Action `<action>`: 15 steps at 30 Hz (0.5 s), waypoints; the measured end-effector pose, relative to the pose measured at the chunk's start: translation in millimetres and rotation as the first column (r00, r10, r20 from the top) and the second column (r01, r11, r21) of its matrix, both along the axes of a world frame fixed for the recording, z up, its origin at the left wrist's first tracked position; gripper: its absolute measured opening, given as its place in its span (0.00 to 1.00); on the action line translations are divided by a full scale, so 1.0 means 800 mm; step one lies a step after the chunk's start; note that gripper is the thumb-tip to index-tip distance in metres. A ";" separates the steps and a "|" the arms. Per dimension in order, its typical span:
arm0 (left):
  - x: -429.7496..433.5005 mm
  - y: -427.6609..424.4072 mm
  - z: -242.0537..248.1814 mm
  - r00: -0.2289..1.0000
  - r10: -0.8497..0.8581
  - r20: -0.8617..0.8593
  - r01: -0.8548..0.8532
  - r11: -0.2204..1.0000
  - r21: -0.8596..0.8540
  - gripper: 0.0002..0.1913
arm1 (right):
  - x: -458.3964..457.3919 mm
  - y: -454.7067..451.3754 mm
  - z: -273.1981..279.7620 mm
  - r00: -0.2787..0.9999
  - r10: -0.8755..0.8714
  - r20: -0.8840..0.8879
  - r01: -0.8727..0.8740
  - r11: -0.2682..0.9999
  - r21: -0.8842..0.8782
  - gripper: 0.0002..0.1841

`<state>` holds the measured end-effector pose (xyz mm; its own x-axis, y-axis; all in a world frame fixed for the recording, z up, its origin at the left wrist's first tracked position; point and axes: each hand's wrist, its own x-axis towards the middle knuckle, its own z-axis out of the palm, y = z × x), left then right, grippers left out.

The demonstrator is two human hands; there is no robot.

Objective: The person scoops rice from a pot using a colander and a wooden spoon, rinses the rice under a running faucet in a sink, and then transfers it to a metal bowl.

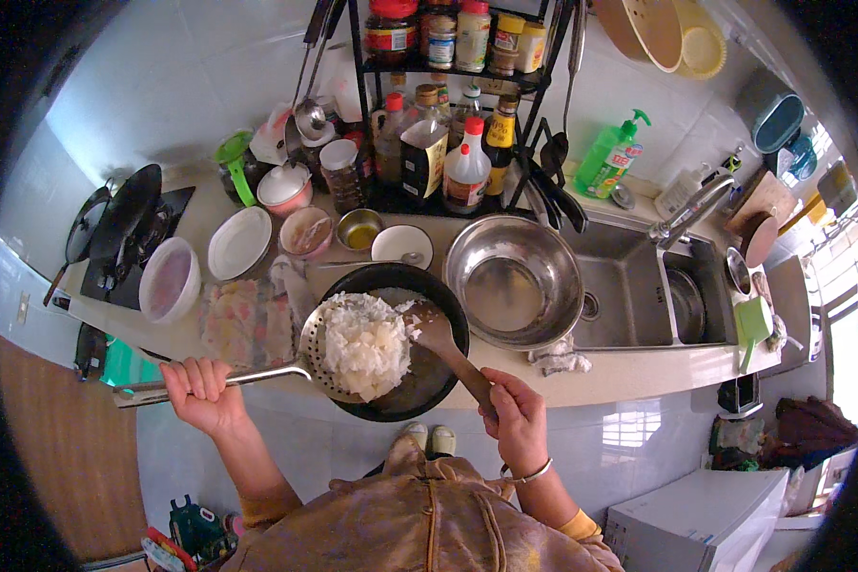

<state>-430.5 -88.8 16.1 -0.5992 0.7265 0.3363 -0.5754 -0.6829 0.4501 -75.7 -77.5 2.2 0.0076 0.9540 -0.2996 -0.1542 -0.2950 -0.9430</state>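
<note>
My left hand (204, 397) grips the metal handle of a perforated skimmer (316, 348). A heap of white, flaky food (368, 343) fills the skimmer, which is over the left side of a dark wok (460, 325). In my right hand (515, 415) is a wooden spatula (465, 368), its blade beside the right edge of the heap and over the wok. Small white flakes lie near the blade. Liquid shows in the wok, though the heap hides much of its inside.
A stainless steel basin (572, 286) stands right of the wok, before the sink (615, 275). Behind are a white bowl (402, 243) with a spoon and a black rack (357, 71) of bottles. A white oval dish (239, 243) and deep bowl (186, 300) stand left, near the stove (175, 211).
</note>
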 end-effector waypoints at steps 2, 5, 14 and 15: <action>0.000 -0.002 0.003 1.000 -0.002 -0.024 0.002 1.000 0.004 0.22 | 0.003 0.002 -0.002 1.000 0.001 0.005 -0.001 1.000 -0.005 0.14; -0.003 -0.005 0.002 0.998 0.014 -0.056 -0.013 1.000 0.020 0.22 | 0.006 0.006 -0.010 0.999 0.019 0.036 -0.019 1.000 0.002 0.13; -0.013 -0.013 0.020 0.998 0.046 -0.051 -0.042 0.997 0.068 0.22 | -0.014 0.029 -0.025 0.768 -0.036 0.640 -0.272 0.885 0.377 0.11; -0.012 -0.012 0.020 0.998 0.057 -0.031 -0.055 0.997 0.060 0.22 | -0.018 0.028 -0.017 0.654 -0.190 0.732 -0.302 0.822 0.483 0.12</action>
